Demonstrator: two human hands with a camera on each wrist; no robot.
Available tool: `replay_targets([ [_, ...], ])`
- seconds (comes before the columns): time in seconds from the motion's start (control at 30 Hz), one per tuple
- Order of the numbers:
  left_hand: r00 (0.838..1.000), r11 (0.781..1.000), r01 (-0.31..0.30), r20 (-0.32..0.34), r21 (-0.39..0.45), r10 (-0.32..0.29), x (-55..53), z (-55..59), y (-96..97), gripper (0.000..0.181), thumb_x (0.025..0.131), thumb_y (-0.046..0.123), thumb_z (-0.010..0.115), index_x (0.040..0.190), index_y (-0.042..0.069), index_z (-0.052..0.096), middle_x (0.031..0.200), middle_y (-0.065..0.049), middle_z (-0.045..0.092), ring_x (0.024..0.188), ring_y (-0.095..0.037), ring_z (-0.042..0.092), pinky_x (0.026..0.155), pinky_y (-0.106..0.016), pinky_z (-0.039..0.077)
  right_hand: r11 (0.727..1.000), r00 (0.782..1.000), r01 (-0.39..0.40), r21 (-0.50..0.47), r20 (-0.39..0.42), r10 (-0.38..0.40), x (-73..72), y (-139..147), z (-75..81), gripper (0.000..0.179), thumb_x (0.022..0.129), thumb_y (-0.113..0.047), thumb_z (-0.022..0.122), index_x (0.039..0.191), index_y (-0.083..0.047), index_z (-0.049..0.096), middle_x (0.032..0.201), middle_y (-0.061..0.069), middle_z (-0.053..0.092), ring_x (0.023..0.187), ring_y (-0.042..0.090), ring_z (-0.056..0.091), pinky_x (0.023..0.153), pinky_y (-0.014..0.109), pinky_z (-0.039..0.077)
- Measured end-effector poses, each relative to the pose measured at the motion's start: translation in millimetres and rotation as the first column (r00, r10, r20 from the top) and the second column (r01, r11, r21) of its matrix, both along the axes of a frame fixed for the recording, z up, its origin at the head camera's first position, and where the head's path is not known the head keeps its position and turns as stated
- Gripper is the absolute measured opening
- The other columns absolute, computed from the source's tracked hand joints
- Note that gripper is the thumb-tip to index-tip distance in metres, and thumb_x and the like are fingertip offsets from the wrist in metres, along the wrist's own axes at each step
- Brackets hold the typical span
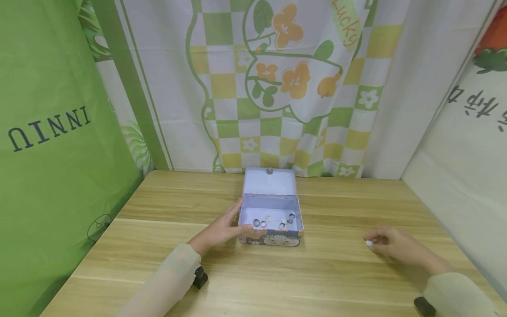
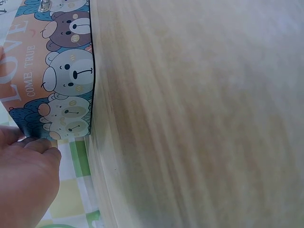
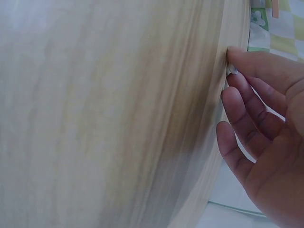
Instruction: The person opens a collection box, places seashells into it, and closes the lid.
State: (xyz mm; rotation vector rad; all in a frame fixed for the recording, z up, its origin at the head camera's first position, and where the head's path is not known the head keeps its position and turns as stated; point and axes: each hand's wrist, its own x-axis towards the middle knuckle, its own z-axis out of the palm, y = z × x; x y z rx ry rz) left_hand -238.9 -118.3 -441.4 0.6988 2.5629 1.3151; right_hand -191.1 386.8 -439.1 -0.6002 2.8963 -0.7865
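A tin box stands with its lid raised at the back; bears and lettering decorate its front. Several small round glass marbles lie inside on the pale floor. My left hand grips the box's left side, thumb at the front rim and fingers along the side wall. Off to the right, just above the table, my right hand pinches a small whitish, shiny marble between thumb and index finger. In the right wrist view its other fingers are loosely bent, and most of the marble is hidden.
The wooden table extends around the box on both sides. A patterned curtain hangs behind its back edge. Green cloth borders the left, pale cloth the right. A thin dark wire shows by the left edge.
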Motion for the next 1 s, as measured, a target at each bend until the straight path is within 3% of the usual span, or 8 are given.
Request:
replay_targets([
  [0.23, 1.000, 1.000, 0.001, -0.003, 0.009, -0.001, -1.2, -1.8, 0.8, 0.096, 0.094, 0.045, 0.068, 0.163, 0.022, 0.004, 0.167, -0.004, 0.005, 0.151, -0.031, 0.011, 0.117, -0.057, 0.015, 1.000, 0.999, 0.020, -0.012, 0.028, -0.020, -1.3, -4.7, 4.2, 0.028, 0.095, -0.024, 0.071, 0.114, -0.005, 0.072, 0.104, 0.001, 0.070, 0.094, 0.019, 0.063, 0.077, 0.032, 0.055],
  [0.47, 1.000, 1.000, 0.002, -0.016, 0.020, -0.002, -2.1, -4.8, 0.6, 0.094, 0.095, 0.041, 0.068, 0.163, 0.020, 0.006, 0.167, -0.005, 0.005, 0.151, -0.032, 0.009, 0.117, -0.059, 0.013, 0.999, 1.000, -0.015, -0.032, -0.026, 0.015, -7.2, -12.0, 7.1, 0.024, 0.094, -0.023, 0.072, 0.112, -0.006, 0.073, 0.101, -0.002, 0.069, 0.088, 0.013, 0.061, 0.072, 0.029, 0.054],
  [0.8, 1.000, 1.000, -0.003, -0.007, 0.001, 0.003, -1.6, -4.0, -0.2, 0.095, 0.095, 0.046, 0.067, 0.163, 0.022, 0.005, 0.167, -0.004, 0.006, 0.151, -0.031, 0.011, 0.117, -0.059, 0.015, 1.000, 0.999, -0.015, -0.025, -0.036, 0.015, -16.3, -33.0, 26.8, 0.027, 0.097, -0.028, 0.069, 0.114, -0.008, 0.072, 0.102, -0.002, 0.068, 0.090, 0.015, 0.060, 0.072, 0.032, 0.054],
  [1.0, 1.000, 1.000, 0.003, -0.025, -0.005, -0.004, -1.0, -3.2, 0.2, 0.093, 0.096, 0.040, 0.067, 0.163, 0.020, 0.005, 0.167, -0.006, 0.006, 0.151, -0.032, 0.011, 0.117, -0.058, 0.016, 0.998, 0.999, -0.041, -0.041, -0.024, 0.040, -24.1, -50.7, 38.9, 0.028, 0.097, -0.026, 0.068, 0.117, -0.006, 0.071, 0.103, 0.000, 0.068, 0.092, 0.016, 0.062, 0.073, 0.031, 0.055],
])
